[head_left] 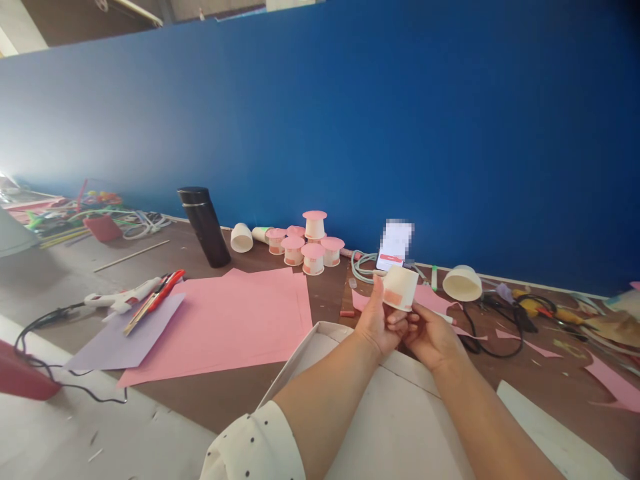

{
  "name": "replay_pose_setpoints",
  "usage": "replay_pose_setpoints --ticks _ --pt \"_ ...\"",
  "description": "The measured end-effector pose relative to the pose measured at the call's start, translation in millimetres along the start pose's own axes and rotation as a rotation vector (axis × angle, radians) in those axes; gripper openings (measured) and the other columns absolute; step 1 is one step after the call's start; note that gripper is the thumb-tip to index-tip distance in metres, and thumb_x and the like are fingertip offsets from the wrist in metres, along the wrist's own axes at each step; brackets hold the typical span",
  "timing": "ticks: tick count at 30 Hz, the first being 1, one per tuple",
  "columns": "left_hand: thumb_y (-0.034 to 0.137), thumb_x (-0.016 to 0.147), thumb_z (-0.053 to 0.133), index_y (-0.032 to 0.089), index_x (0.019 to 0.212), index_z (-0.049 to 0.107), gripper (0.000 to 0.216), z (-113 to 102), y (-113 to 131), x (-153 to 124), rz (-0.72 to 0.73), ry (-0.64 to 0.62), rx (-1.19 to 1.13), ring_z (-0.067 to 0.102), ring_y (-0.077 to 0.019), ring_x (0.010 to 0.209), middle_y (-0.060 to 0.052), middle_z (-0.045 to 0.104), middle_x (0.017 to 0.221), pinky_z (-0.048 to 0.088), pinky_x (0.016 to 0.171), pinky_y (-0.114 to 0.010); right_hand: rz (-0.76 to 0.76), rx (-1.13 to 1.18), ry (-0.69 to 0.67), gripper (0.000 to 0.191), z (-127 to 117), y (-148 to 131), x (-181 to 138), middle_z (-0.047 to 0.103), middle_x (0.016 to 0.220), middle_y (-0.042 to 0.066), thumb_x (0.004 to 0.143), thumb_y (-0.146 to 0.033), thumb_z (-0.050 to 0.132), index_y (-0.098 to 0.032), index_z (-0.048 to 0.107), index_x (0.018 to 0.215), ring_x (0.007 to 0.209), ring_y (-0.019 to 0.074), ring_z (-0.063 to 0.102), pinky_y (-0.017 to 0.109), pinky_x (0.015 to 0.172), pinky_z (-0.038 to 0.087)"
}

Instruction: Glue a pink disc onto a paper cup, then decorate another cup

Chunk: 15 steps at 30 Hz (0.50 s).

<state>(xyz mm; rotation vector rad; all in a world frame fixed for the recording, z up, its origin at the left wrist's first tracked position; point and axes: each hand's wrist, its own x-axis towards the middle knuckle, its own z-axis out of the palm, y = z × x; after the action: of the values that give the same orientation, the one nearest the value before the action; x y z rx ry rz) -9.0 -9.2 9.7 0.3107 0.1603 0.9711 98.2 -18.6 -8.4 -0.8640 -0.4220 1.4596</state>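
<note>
Both my hands hold a small upturned white paper cup (401,287) with pink patches stuck on its side. My left hand (378,321) grips it from the left, thumb up along the wall. My right hand (431,335) pinches its lower edge from the right. The cup hovers above a white cardboard box lid (320,337) at the near table edge. Behind, several finished cups with pink round tops (306,245) stand in a cluster by the blue wall.
Large pink paper sheets (235,319) and a lilac sheet (125,337) lie left, with a glue gun (123,297) and red cutter (157,298). A black flask (205,227), phone (395,245), white bowl (463,283), cables and pink scraps crowd the table.
</note>
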Motion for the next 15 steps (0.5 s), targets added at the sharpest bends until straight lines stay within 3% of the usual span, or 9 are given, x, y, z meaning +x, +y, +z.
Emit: replay_pose_setpoints --ticks 10,15 --pt "0.068 0.084 0.033 0.014 0.075 0.052 0.058 -7.0 1.5 7.9 -0.027 0.030 -0.017 0.014 -0.0025 0.034 0.007 0.028 0.044 0.015 0.032 -0.013 -0.067 -0.031 0.022 0.017 4.2 0.4 -4.0 0.058 0.056 -0.005 0.068 -0.014 0.071 -0.017 0.059 0.079 0.041 0.0057 0.049 0.013 0.032 0.041" --pt "0.063 0.087 0.034 0.013 0.076 0.053 0.054 -8.4 4.0 8.9 -0.017 0.051 -0.027 0.015 -0.0027 0.035 0.007 0.028 0.045 0.016 0.033 -0.014 -0.180 -0.178 0.138 0.027 -2.0 2.0 0.5 0.063 0.060 -0.001 0.067 -0.022 0.074 -0.014 0.064 0.090 0.042 0.0092 0.054 0.016 0.033 0.042"
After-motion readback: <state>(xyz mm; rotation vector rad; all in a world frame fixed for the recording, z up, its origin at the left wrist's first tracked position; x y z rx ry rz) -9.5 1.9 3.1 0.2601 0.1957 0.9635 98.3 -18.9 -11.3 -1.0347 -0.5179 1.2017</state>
